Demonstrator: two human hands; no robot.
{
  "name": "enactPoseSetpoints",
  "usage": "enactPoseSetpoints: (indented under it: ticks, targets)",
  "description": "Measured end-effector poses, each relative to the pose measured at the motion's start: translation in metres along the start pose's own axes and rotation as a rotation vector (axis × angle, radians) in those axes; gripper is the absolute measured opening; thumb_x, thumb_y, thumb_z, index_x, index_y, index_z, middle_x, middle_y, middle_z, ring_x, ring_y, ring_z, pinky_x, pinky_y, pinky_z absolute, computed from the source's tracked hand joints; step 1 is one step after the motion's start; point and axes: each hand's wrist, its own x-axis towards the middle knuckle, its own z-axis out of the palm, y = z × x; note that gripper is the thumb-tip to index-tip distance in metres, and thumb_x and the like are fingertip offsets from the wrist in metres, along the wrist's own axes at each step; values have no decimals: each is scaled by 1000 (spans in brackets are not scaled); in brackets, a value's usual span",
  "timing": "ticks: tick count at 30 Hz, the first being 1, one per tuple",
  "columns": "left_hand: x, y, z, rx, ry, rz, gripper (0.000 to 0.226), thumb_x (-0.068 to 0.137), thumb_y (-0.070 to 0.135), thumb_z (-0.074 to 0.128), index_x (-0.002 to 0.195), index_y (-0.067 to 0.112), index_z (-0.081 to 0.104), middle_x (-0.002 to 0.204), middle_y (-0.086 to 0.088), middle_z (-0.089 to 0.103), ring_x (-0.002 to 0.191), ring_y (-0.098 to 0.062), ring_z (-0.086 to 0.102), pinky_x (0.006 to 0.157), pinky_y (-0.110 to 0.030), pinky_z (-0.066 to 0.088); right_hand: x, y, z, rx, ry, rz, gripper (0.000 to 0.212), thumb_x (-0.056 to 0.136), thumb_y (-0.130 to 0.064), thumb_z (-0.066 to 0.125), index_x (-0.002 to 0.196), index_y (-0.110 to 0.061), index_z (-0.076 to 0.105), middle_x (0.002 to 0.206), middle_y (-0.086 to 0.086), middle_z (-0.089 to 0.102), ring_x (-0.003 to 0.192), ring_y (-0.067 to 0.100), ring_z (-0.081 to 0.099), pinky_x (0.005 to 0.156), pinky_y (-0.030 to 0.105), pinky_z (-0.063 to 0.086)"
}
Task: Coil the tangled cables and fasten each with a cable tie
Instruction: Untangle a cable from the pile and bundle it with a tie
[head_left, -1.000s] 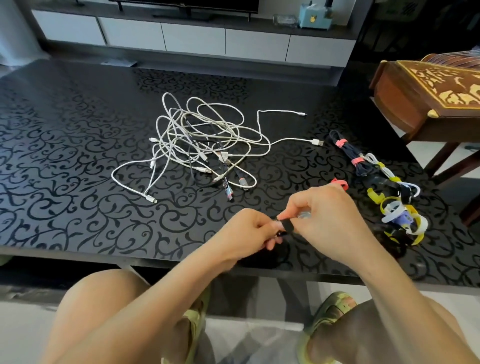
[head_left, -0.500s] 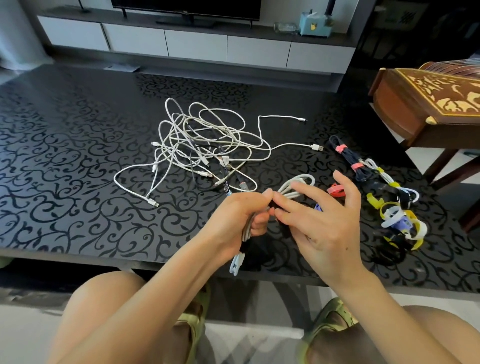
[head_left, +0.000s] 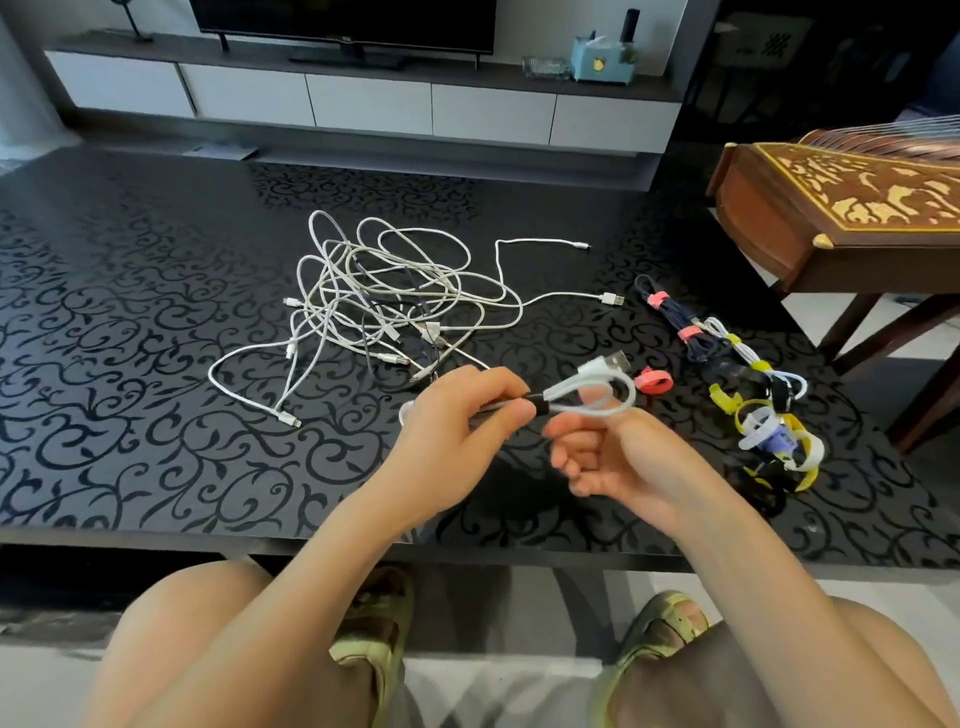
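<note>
- Cable (head_left: 589, 371) coil sat pinched at its black tie (head_left: 540, 404) between your left hand's (head_left: 457, 421) thumb and fingers, held above the table's (head_left: 130, 312) near edge.
- A second earlier both hands worked that tie; by this moment it sat wrapped round the coil, so this cable looked fastened.
- Your right hand (head_left: 623, 462) had let go and turned palm up just under the loop, fingers loosely curled, gripping nothing.
- Beyond, the tangle (head_left: 395, 296) lay unsorted mid-table; finished bundles (head_left: 696, 338) lay to the right, likely where this one belonged.
</note>
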Motion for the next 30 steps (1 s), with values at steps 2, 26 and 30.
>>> enactPoseSetpoints:
  ticks: [2, 26, 30]
  targets:
    - [-2, -2, 0, 70, -46, 120, 16, 85, 43, 47, 91, 31, 56, 72, 6, 54, 76, -6, 48, 73, -33, 40, 1, 1, -1, 57, -170, 26, 31, 78, -39, 58, 68, -9, 61, 55, 7, 55, 45, 12, 47, 42, 19, 36]
    - [-9, -7, 17, 69, -505, -361, 40, 97, 26, 49, 57, 25, 54, 56, 2, 49, 58, -17, 44, 63, -31, 36, -8, 14, -6, -1352, -161, -678, 35, 80, -30, 41, 50, -14, 33, 51, 6, 44, 68, 17, 39, 70, 21, 23]
    - [-3, 0, 16, 180, -507, -293, 31, 99, 24, 44, 72, 18, 58, 56, 11, 48, 56, -4, 44, 62, -24, 35, -3, 14, -7, -1058, -28, -588, 58, 90, -49, 37, 48, -10, 29, 52, 17, 38, 62, 36, 44, 63, 42, 38]
